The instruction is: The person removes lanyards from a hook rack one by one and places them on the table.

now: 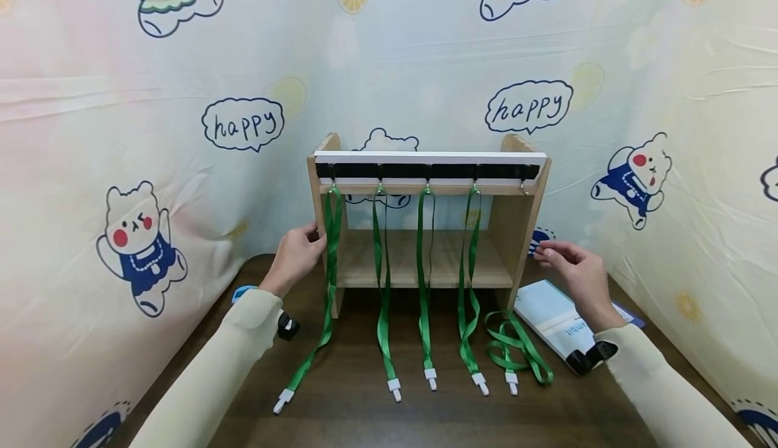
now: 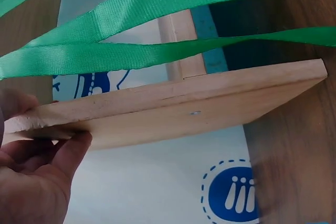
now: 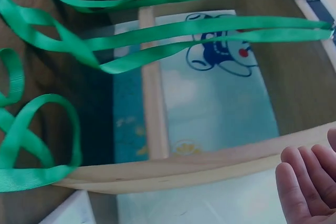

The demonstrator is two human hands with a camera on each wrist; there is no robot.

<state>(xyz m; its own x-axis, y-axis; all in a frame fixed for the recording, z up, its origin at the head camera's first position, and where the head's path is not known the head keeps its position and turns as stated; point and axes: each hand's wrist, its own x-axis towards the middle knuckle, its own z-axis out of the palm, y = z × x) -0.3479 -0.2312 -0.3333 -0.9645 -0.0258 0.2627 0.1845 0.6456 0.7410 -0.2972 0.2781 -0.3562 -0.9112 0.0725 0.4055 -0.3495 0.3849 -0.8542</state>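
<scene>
Lanyards everywhere in this one, lol. So a small light wooden rack with a black-and-white hook rail along its top (image 1: pixel 428 167) stands on a dark brown wooden table (image 1: pixel 365 414), up against a cream cartoon-print cloth backdrop with bears and "happy" bubbles (image 1: pixel 243 123).

Four green woven lanyards with white plastic clips hang from the hooks, first lanyard (image 1: pixel 331 259) at the left, then second lanyard (image 1: pixel 381 279), third lanyard (image 1: pixel 421 279) and fourth lanyard (image 1: pixel 468 279). Their clip ends trail down onto the table in front of the rack. The rightmost hook (image 1: pixel 523 188) has nothing on it. A fifth green lanyard (image 1: pixel 513 350) lies loosely coiled on the table, just by the rack's right foot.

The left hand (image 1: pixel 298 255) grips the rack's left side panel (image 2: pixel 173 111); the wrist view shows the thumb on the board's face and the fingers wrapped round the edge, with the first lanyard's strap right beside it. The right hand (image 1: pixel 574 269) hovers just beside the rack's right side panel, not touching it as far as I can see, fingers relaxed and slightly bent, holding nothing. In the right wrist view the fingertips (image 3: pixel 296 182) sit close to the wood edge with a gap.

Under the right forearm lies a white and teal booklet (image 1: pixel 550 316), near the coiled lanyard. Both arms wear cream sleeves with a black wrist strap (image 1: pixel 591 357).
</scene>
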